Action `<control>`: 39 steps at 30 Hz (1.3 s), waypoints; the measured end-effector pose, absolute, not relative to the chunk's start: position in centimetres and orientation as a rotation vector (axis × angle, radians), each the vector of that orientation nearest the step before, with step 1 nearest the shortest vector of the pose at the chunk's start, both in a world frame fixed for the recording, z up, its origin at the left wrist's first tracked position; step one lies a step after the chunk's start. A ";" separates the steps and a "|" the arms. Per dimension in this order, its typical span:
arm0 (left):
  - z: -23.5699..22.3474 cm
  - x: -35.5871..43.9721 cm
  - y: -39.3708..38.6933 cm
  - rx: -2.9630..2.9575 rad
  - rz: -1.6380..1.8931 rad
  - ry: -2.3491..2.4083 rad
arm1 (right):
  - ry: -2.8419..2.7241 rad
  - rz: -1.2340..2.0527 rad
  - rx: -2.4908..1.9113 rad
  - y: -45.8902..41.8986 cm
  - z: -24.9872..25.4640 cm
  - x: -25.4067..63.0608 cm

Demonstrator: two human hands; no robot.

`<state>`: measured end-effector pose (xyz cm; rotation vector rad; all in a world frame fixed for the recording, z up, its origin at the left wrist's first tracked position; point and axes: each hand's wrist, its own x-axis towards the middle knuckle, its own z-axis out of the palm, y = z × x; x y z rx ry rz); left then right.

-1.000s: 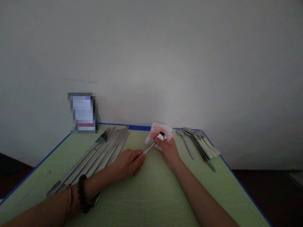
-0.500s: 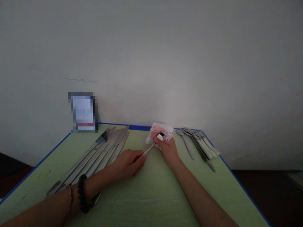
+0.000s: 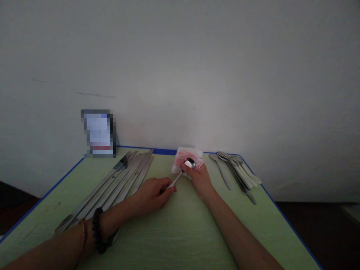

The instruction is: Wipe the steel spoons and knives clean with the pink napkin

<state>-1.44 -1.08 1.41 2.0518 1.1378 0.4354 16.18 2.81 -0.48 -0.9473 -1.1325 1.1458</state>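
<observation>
My left hand [image 3: 154, 193] rests on the green table [image 3: 180, 232] and pinches the handle of a metal spoon [image 3: 182, 170]. The spoon's bowl points away from me and lies against a pink and white cloth [image 3: 188, 157]. My right hand [image 3: 200, 179] is closed on that cloth, with its thumb pressing the cloth against the spoon's bowl. Both hands sit near the middle of the table, towards the far edge.
Several long metal knives [image 3: 118, 183] lie side by side on the left. Several spoons, some with white handles [image 3: 236, 170], lie at the far right. A blurred card [image 3: 99, 133] stands at the back left against the grey wall. The table has a blue edge.
The cloth and the spoon's bowl have shifted slightly left and away, with my right thumb moving over the bowl. My left hand has edged a little to the right.
</observation>
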 end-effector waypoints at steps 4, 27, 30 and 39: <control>1.2 -1.5 -1.0 2.020 0.430 1.122 | -1.140 1.166 -0.955 2.8 -0.6 16.2; 1.7 -1.3 -1.0 2.170 0.350 1.147 | -1.283 1.184 -1.001 2.6 -0.5 16.2; 1.7 -1.3 -1.0 2.168 0.341 1.157 | -1.319 1.107 -0.997 2.7 -0.6 16.2; 1.4 -1.3 -0.9 2.191 0.337 1.162 | -1.438 1.002 -1.017 2.7 -0.5 16.3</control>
